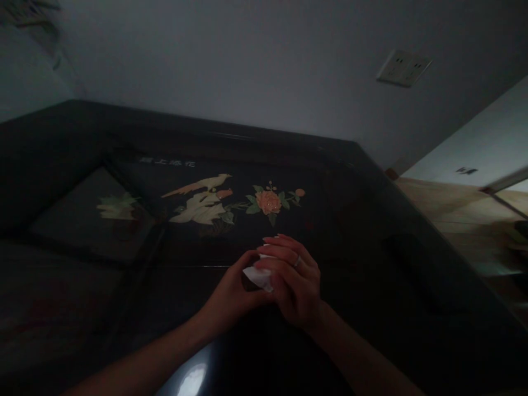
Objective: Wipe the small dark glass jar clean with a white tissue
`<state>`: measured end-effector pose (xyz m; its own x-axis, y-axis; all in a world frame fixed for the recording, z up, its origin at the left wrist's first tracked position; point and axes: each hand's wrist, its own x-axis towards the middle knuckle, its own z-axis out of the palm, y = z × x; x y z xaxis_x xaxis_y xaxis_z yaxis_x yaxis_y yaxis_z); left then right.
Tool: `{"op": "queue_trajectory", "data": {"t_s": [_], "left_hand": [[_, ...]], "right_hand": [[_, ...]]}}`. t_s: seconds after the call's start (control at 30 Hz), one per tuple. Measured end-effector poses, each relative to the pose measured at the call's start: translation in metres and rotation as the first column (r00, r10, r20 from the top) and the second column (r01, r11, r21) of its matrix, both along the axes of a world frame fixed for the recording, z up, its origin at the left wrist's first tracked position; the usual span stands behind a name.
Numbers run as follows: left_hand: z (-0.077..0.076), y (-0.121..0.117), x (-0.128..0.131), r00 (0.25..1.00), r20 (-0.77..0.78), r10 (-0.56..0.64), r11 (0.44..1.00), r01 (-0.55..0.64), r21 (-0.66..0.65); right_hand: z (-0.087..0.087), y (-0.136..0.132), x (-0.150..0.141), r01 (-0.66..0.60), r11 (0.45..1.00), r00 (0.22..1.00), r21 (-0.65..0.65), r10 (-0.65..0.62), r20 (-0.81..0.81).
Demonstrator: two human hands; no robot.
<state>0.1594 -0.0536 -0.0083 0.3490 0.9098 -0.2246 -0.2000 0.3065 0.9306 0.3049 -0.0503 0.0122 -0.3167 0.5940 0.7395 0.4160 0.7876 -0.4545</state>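
Note:
Both my hands meet over a dark lacquered cabinet point(371, 181). My left hand point(229, 294) and my right hand point(295, 283) are closed together on a small white folded tissue or cloth point(259, 276), which shows between the fingers. A ring sits on one finger of the right hand. The hands hover just in front of a painted panel with a pale bird point(202, 199) and an orange flower point(268, 202). Most of the white piece is hidden by the fingers.
The room is dim. A glossy dark surface point(193, 379) reflects light near my forearms. A grey wall with a double socket point(403, 68) rises behind. A wooden floor point(457, 212) lies to the right, beyond the cabinet's edge.

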Motion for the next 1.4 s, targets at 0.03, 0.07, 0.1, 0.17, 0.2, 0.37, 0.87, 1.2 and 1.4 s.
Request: {"op": "queue_trajectory", "data": {"t_s": [0.03, 0.07, 0.1, 0.17, 0.2, 0.37, 0.87, 1.2, 1.4], "left_hand": [[-0.001, 0.000, 0.000, 1.000, 0.003, 0.000, 1.000, 0.000, -0.001], [-0.002, 0.000, 0.000, 1.000, 0.013, 0.001, 1.000, -0.001, -0.005], [-0.003, 0.000, 0.000, 1.000, 0.025, 0.003, 1.000, -0.003, -0.012], [-0.004, 0.000, -0.001, 0.999, 0.037, 0.021, 0.999, -0.020, -0.034], [-0.004, 0.000, -0.001, 0.999, 0.036, 0.033, 0.998, -0.032, -0.051], [0.002, 0.001, 0.000, 0.998, 0.025, 0.065, 0.992, -0.062, -0.107], [-0.004, 0.000, -0.001, 0.999, -0.027, 0.018, 0.999, -0.019, -0.031], [0.004, 0.001, 0.001, 0.998, -0.004, 0.067, 0.992, -0.067, -0.106], [0.004, 0.004, 0.000, 0.999, 0.010, 0.034, 0.996, -0.033, -0.088]], "right_hand": [[-0.001, 0.001, 0.000, 0.007, 1.000, 1.000, -0.029, -0.008, -0.030], [-0.002, 0.001, -0.001, 0.018, 0.996, 0.996, -0.082, -0.025, -0.086], [-0.003, 0.001, -0.002, 0.027, 0.987, 0.986, -0.155, -0.052, -0.159], [-0.007, 0.002, -0.005, 0.012, 0.945, 0.937, -0.326, -0.124, -0.327], [-0.010, 0.003, -0.006, -0.020, 0.913, 0.901, -0.408, -0.160, -0.402], [-0.020, 0.005, -0.012, -0.311, 0.689, 0.690, -0.655, -0.310, -0.654], [0.001, 0.001, 0.000, 0.006, 0.999, 1.000, -0.050, -0.007, -0.027], [-0.022, 0.005, -0.010, -0.387, 0.624, 0.662, -0.679, -0.324, -0.675], [-0.012, 0.000, -0.006, -0.068, 0.841, 0.861, -0.538, -0.223, -0.457]]}}
